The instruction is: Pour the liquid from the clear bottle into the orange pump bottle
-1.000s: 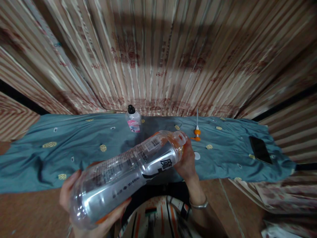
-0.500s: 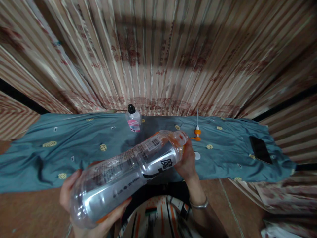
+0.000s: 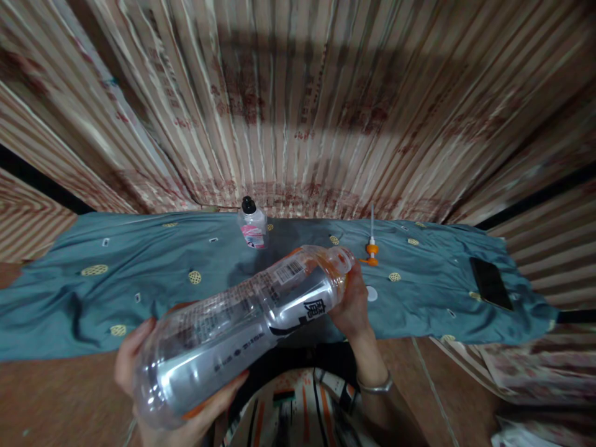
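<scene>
A large clear plastic bottle (image 3: 242, 329) with a silver label and a barcode is held tilted across my body, its capless neck up to the right. My left hand (image 3: 186, 403) wraps round the wide base. At the neck, my right hand (image 3: 351, 304) grips from behind, its fingers partly hidden. Just beyond the neck lies an orange and white pump head (image 3: 371, 249) with a long thin tube. Close to my right hand is a small white disc (image 3: 371, 293). Farther back stands a small clear bottle (image 3: 254, 228) with a black cap and pink label.
A teal cloth with pineapple prints (image 3: 153, 248) covers the table. A black phone (image 3: 491, 282) lies at its right end. Behind hangs a striped curtain (image 3: 288, 124), with dark bars (image 3: 540, 192) at the sides.
Almost nothing differs. Both hands keep the large bottle in the same tilt, and the view has shifted very slightly.
</scene>
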{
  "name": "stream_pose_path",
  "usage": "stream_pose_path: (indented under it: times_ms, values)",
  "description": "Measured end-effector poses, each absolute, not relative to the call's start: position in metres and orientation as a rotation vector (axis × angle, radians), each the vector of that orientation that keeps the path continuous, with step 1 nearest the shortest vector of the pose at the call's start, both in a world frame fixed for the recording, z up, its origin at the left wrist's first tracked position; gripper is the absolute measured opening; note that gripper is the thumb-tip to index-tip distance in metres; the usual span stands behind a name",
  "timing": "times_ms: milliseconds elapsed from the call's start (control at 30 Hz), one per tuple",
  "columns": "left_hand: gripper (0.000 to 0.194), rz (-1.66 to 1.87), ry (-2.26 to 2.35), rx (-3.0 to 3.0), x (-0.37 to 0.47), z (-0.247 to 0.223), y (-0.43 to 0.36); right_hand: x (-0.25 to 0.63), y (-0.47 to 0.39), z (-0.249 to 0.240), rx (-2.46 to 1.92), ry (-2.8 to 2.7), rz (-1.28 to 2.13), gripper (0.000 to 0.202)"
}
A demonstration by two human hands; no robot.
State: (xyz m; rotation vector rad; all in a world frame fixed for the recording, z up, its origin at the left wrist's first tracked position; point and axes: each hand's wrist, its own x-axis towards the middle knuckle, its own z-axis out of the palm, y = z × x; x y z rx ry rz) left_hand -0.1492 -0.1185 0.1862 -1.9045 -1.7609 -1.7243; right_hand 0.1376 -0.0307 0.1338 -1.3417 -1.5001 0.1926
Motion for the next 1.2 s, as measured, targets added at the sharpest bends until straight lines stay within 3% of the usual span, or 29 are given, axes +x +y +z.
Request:
stream_pose_path:
  times_ms: [167, 567, 833, 1033, 1200]
  values:
    - [0.121, -1.688, -1.762, -1.938, -0.152, 0.185, -0.119, 0.138, -0.031, 0.134, -1.314, -1.490, 0.200, 0.077]
    - [0.111, -1.761, -1.795, -1.873, -0.142, 0.193, -0.117, 0.138, -0.031, 0.134, -1.314, -1.472, 0.255, 0.072]
    - [0.120, -1.769, -1.789, -1.866, -0.146, 0.182, -0.117, 0.139, -0.031, 0.130, -1.310, -1.492, 0.189, 0.080]
    - [0.110, -1.737, -1.776, -1.946, -0.146, 0.190, -0.113, 0.139, -0.031, 0.131, -1.277, -1.493, 0.196, 0.072]
    - [0.123, -1.764, -1.760, -2.052, -0.157, 0.181, -0.112, 0.142, -0.031, 0.128, -1.294, -1.505, 0.144, 0.076]
